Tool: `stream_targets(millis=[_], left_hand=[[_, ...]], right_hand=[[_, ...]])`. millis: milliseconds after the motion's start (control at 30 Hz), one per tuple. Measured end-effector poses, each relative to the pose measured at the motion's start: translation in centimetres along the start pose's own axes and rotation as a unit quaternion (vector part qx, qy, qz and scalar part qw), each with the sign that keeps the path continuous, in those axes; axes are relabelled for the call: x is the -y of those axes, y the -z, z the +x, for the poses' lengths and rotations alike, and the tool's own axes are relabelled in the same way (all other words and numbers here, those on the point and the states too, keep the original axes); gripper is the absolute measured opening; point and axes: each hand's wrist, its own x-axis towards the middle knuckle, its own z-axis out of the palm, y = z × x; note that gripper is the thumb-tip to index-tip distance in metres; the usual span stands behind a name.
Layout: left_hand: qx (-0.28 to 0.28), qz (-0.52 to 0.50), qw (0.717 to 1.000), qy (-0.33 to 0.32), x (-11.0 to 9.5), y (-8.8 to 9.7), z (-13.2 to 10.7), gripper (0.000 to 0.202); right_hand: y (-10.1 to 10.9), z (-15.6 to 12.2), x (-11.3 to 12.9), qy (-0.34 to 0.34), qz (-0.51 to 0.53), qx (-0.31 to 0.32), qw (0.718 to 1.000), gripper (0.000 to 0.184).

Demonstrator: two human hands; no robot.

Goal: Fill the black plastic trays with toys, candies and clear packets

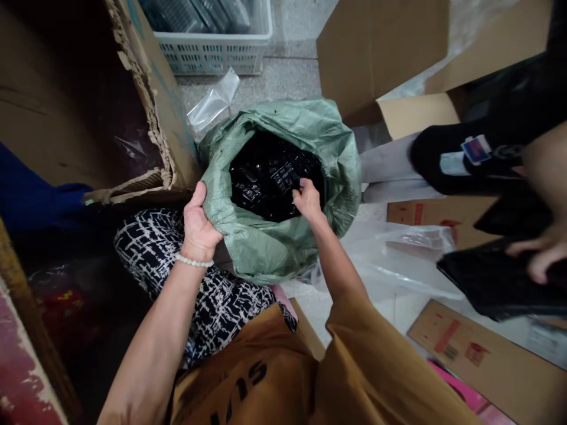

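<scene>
Head camera is showing my left hand [199,227] resting against the round green woven-plastic sack [274,251], thumb standing apart, other fingers disappearing behind it, so I cannot tell their grip. My right hand [309,199] is hanging inside the sack's mouth with bent fingers, over shiny black pieces [286,176] lying there; I cannot tell whether it is pinching one. The soft rim could be slumping inward if my left hand is slipping; with dark pieces blending together, I could be catching several.
</scene>
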Motion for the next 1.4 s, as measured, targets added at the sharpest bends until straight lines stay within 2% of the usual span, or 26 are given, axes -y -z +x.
stream_targets(millis=[133,233,300,400,467,567,667,733,800,867,1033,1167,1267,1300,1400], left_hand=[[-0.007,0.023,1.0,0.001,-0.3,-0.2,-0.4,0.041],[-0.023,0.04,0.999,-0.008,-0.6,-0.5,-0.7,0.041],[-0.024,0.049,0.998,-0.012,-0.8,-0.6,-0.9,0.039],[-0.019,0.063,0.998,-0.019,-1.1,-0.3,-1.3,0.036],[-0.017,0.072,0.997,-0.025,-1.3,0.0,-1.6,0.035],[-0.019,0.081,0.996,-0.026,-1.4,0.6,-2.1,0.035],[-0.029,0.09,0.995,-0.018,-1.2,1.1,-2.4,0.034],[-0.036,0.093,0.995,-0.015,-1.1,1.2,-2.5,0.033],[-0.044,0.093,0.995,-0.015,-0.9,1.1,-2.5,0.033],[-0.051,0.094,0.994,-0.017,-0.7,0.8,-2.5,0.032],[-0.049,0.094,0.994,-0.001,-0.1,-0.5,-2.5,0.029],[-0.056,0.099,0.993,0.007,0.2,-1.3,-2.5,0.029],[-0.069,0.102,0.992,0.018,0.2,-1.8,-2.5,0.032],[-0.072,0.102,0.992,0.022,0.2,-1.9,-2.5,0.033],[-0.081,0.1,0.991,0.024,0.1,-2.1,-2.4,0.036]], right_hand=[[-3.5,6.6,4.0,-0.062,0.034,-0.001,0.998,0.111],[-6.8,9.4,6.6,-0.073,-0.004,0.023,0.997,0.133],[-8.5,10.2,7.5,-0.06,-0.037,0.028,0.997,0.139],[-9.5,10.6,6.8,-0.058,-0.056,0.043,0.996,0.135],[-9.5,10.6,5.2,-0.042,-0.073,0.056,0.995,0.117],[-8.7,10.1,1.8,-0.033,-0.086,0.043,0.995,0.086],[-7.6,9.6,-0.7,-0.051,-0.063,0.015,0.997,0.066],[-7.0,9.5,-1.4,-0.046,-0.048,0.0,0.998,0.055],[-6.7,9.5,-1.1,-0.039,-0.042,-0.008,0.998,0.058],[-7.1,9.7,0.0,-0.035,-0.048,0.0,0.998,0.074],[-10.3,9.9,3.5,-0.005,-0.067,0.074,0.995,0.122],[-12.5,9.6,5.5,0.071,-0.112,0.1,0.986,0.138],[-12.9,9.0,6.1,0.121,-0.138,0.078,0.98,0.135],[-12.9,8.8,6.0,0.132,-0.143,0.067,0.979,0.128],[-12.3,9.0,5.3,0.151,-0.141,0.056,0.977,0.091]])
